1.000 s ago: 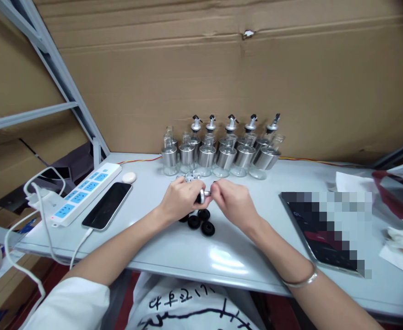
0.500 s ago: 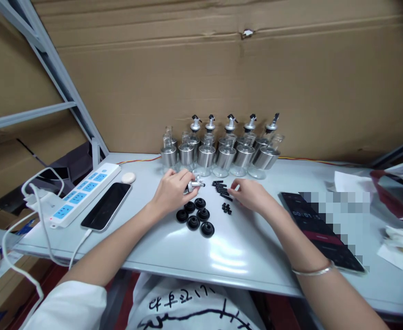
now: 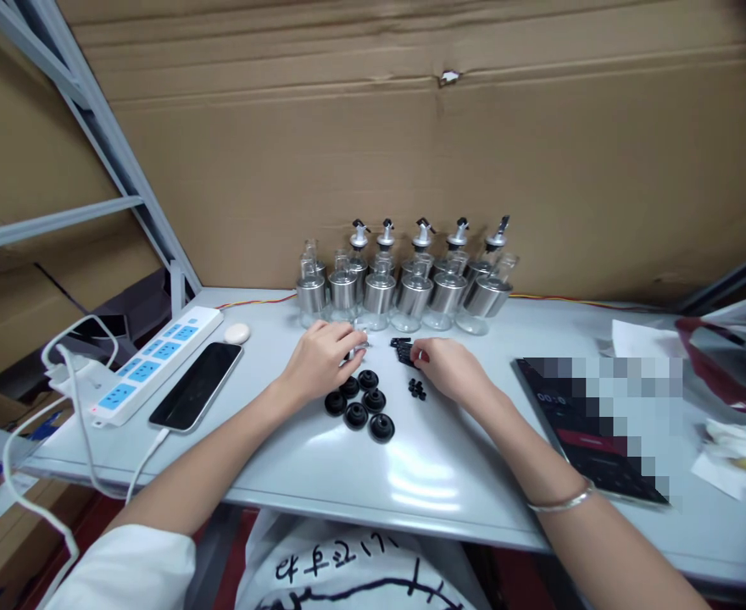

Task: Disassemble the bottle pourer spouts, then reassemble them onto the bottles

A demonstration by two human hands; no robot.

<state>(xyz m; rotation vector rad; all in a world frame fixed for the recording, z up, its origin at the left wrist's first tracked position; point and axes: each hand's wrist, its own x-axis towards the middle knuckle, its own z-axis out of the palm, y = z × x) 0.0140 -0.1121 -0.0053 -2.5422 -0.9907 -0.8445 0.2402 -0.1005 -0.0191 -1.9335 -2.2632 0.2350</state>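
Observation:
My left hand is curled on the table just behind several round black stoppers. A silvery pour spout shows in part at its fingertips; the fingers cover the rest. My right hand has its thumb and forefinger pinched at the near end of a small pile of black flip levers, apparently on one of them, which is mostly hidden. Several tiny black caps lie just in front of that pile.
Glass bottles with steel sleeves stand in two rows at the back, several topped with pour spouts. On the left lie a power strip, a phone and a white disc. A tablet and crumpled paper lie right.
My right hand has moved slightly left and closed in over the levers. My left hand has turned so that less of the spout shows. The view has shifted slightly.

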